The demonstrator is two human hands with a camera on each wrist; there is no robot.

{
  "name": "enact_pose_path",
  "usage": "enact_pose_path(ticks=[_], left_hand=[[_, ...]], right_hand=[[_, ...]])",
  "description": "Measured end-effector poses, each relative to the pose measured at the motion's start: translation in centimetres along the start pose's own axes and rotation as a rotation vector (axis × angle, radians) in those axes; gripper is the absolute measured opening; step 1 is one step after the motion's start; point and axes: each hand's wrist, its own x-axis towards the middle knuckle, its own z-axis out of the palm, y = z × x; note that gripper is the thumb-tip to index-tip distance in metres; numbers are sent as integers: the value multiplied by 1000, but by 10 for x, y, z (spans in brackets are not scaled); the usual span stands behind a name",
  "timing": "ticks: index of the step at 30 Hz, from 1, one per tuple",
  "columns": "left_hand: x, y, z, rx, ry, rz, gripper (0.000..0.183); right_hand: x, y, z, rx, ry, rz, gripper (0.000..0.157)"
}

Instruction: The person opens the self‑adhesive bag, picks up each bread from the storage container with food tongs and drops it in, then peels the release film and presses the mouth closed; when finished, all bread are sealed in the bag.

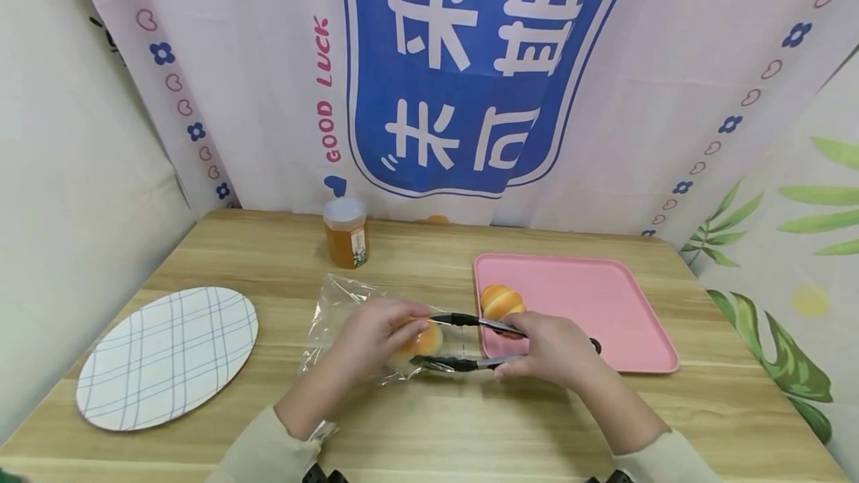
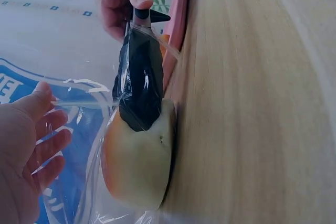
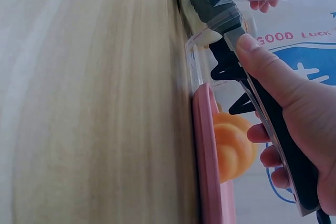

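My right hand (image 1: pixel 553 349) grips a pair of black-and-silver food tongs (image 1: pixel 463 364), thumb on one arm and fingers on the other. Their black tips reach inside a clear plastic bag (image 1: pixel 332 319) and lie on either side of a round bun (image 2: pixel 139 169), touching it. The bun rests low in the bag, close to the tabletop. My left hand (image 1: pixel 372 330) pinches the bag's film near its mouth, above the bun, as the left wrist view shows. A ridged orange bread roll (image 1: pixel 499 301) sits behind the tongs on a pink tray (image 1: pixel 584 289).
A jar (image 1: pixel 347 241) with amber contents and a pale lid stands at the back of the wooden table (image 1: pixel 429 423). To the left lies an oval white board with blue lines (image 1: pixel 168 356). A printed curtain (image 1: pixel 268 95) hangs behind the table.
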Motion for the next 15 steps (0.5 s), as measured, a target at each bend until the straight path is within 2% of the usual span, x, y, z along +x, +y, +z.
enact_pose_path(ticks=[3,6,10,15], left_hand=[[-2,-1,1,-13,15,-19,16],[-5,-2,2,-51,17,-65,18],[-10,-2,3,-127,-10,-124,18],[-14,-4,5,-172,-24,-118,18]], right_hand=[[-1,1,3,20,0,4,65],[-1,4,7,51,-8,14,64],[-1,8,11,113,-21,56,66],[1,10,13,150,-24,67,68]])
